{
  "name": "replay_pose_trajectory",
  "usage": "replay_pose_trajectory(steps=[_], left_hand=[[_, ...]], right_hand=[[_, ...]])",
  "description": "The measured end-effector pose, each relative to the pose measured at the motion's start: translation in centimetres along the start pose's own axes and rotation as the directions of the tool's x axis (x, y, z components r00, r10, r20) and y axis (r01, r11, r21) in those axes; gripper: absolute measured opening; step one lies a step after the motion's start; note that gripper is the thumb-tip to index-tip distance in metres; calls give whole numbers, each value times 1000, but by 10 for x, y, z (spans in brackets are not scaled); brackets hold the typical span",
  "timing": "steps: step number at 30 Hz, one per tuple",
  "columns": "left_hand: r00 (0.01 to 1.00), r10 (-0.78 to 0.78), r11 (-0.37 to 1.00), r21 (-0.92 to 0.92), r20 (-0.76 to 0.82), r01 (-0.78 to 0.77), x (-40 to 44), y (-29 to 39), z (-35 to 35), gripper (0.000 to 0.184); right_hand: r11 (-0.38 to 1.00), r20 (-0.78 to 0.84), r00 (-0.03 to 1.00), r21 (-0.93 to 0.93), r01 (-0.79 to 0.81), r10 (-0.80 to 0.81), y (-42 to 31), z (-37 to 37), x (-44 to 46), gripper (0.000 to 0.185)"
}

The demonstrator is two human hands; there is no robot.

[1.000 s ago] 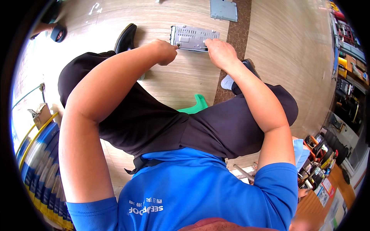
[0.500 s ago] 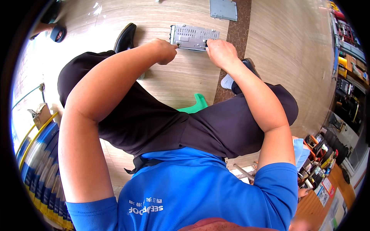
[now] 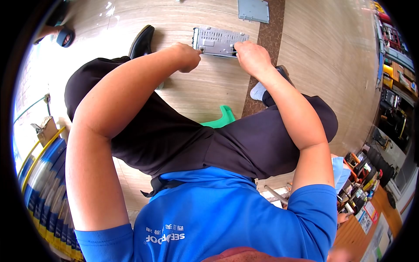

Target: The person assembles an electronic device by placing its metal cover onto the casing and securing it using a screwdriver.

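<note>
A flat silver metal-cased unit, which looks like a car stereo, lies on the tiled floor between my feet. Slots and holes mark its upper face, and a dark strip runs along its left end. My left hand is curled at the near left corner, its fingertips on the unit's edge. Over the near right corner, my right hand has its fingers pinched together. Something small and dark and a thin light-coloured piece show at those fingertips, too small to name. My palm hides part of that end.
A grey metal plate lies on the floor beyond the unit. Below me is a green plastic piece, partly hidden by my legs. Another person's sandalled foot is at far left. Blue-and-yellow stacked goods stand left, and a cluttered workbench right.
My right hand has shifted slightly to the right and up at the unit's near right corner. The left hand and the unit look nearly unchanged.
</note>
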State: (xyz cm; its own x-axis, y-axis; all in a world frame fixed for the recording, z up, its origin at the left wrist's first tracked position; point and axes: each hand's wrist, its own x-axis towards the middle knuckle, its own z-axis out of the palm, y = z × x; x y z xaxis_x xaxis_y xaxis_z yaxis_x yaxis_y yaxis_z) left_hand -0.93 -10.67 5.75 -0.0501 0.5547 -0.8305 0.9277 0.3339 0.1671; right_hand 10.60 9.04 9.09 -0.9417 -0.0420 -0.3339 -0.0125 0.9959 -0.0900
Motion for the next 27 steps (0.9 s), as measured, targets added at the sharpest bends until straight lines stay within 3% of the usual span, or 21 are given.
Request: replay_pose_trajectory(steps=[27], left_hand=[[1000, -3, 1000, 13, 1, 3, -1, 0, 1, 46]], right_hand=[[1000, 29, 1000, -22, -4, 5, -7, 7, 2, 19]])
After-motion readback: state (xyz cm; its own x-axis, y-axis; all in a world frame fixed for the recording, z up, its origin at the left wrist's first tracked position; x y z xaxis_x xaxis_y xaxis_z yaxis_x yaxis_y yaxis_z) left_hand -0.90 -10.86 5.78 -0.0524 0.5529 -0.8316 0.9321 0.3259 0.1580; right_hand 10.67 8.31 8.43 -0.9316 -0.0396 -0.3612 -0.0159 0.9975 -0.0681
